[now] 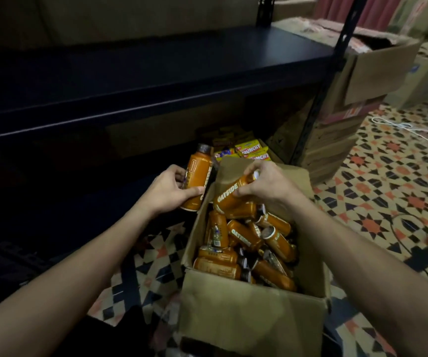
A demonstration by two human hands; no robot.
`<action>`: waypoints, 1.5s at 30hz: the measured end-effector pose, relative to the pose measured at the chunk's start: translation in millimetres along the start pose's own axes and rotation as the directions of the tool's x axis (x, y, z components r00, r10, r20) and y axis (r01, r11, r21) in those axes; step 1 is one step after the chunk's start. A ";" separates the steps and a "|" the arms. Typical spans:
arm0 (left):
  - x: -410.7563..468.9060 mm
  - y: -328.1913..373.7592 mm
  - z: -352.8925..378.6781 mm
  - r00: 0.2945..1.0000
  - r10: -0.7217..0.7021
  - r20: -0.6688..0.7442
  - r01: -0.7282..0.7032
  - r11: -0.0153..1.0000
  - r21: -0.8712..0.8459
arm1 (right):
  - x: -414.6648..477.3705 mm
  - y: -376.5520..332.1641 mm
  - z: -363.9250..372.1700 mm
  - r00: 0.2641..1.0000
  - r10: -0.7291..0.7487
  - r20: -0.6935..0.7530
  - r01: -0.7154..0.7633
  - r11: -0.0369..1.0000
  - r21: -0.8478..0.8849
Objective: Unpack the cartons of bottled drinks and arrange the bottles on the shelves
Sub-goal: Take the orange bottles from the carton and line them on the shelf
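While reading progress from the open carton (246, 318) on the tiled floor (388, 176), treat the task as barely begun.

1. Left hand (168, 191): just outside the carton's far-left corner, fingers and thumb wrapped round an upright orange bottle (198, 173), dark cap uppermost. Bottle clear of the carton.
2. Right hand (264, 186): over the carton's far end, fingers curled on a second bottle (229, 195), tilted, cap end raised toward the far flap. Contact with the bottles beneath: not determinable.
3. Pile (244, 235): many orange bottles lying jumbled inside the carton, filling most of its length. Regard as stock yet to be unpacked.
4. Shelf (156, 63): dark board above and beyond the carton. No bottle visible on the part in view. Level directly behind the carton too dark to read, apart from yellow snack packets (249, 149) just past the far wall.
5. Stacked cartons (357, 81): to the right of and beyond the carton. Contents not readable.

Judged status: two bottles in hand, none seen placed. Left to do: shelve both, empty the pile, then check the stacked cartons for further drinks.
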State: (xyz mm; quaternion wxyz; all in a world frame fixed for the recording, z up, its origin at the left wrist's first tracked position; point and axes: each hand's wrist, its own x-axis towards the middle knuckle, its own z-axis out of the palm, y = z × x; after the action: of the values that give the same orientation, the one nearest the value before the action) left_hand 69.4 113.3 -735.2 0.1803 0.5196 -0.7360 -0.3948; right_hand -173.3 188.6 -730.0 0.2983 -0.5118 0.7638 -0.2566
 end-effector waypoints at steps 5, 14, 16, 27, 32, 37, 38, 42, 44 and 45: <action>-22.5 20.7 -44.6 0.994 0.044 -0.101 -0.052 0.995 -0.082 | -18.6 -40.6 0.2 0.980 -0.163 -0.111 0.168 0.985 0.033; -63.1 54.7 -122.3 0.934 0.184 -0.307 -0.207 0.977 -0.042 | -38.0 -147.5 -28.7 0.890 -0.369 -0.267 0.443 0.840 0.314; -67.6 59.3 -145.5 0.913 0.184 -0.363 -0.208 0.978 -0.027 | -37.3 -176.3 -34.0 0.865 -0.424 -0.267 0.494 0.809 0.318; -84.1 56.9 -244.1 0.696 0.085 -0.713 -0.136 0.991 -0.014 | -22.5 -294.8 -18.7 0.765 -0.598 -0.238 0.643 0.691 0.330; -81.5 47.9 -255.9 0.673 0.074 -0.736 -0.073 0.997 0.033 | -13.5 -322.9 -3.4 0.749 -0.626 -0.215 0.659 0.672 0.339; -73.7 36.4 -259.8 0.684 0.084 -0.725 -0.036 0.996 0.081 | -5.3 -343.8 8.7 0.727 -0.653 -0.212 0.680 0.643 0.353; -73.0 34.8 -258.8 0.689 0.085 -0.720 -0.037 0.996 0.083 | -4.4 -346.1 10.2 0.721 -0.659 -0.214 0.687 0.638 0.348; -71.0 27.3 -261.2 0.702 0.077 -0.708 -0.032 0.997 0.077 | 2.1 -356.3 19.3 0.717 -0.670 -0.192 0.689 0.639 0.341; -71.4 24.5 -263.8 0.702 0.081 -0.707 -0.037 0.996 0.077 | 5.2 -358.1 23.5 0.724 -0.664 -0.185 0.680 0.643 0.352; -71.4 23.7 -265.2 0.701 0.085 -0.708 -0.039 0.996 0.080 | 6.4 -359.0 24.8 0.727 -0.661 -0.185 0.677 0.643 0.358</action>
State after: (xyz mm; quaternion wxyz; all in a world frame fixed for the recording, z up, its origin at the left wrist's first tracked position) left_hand 262.0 77.1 -541.3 0.4477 0.6117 -0.6380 -0.1357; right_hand 68.3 56.8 -498.1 0.2665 -0.6797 0.4561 -0.5089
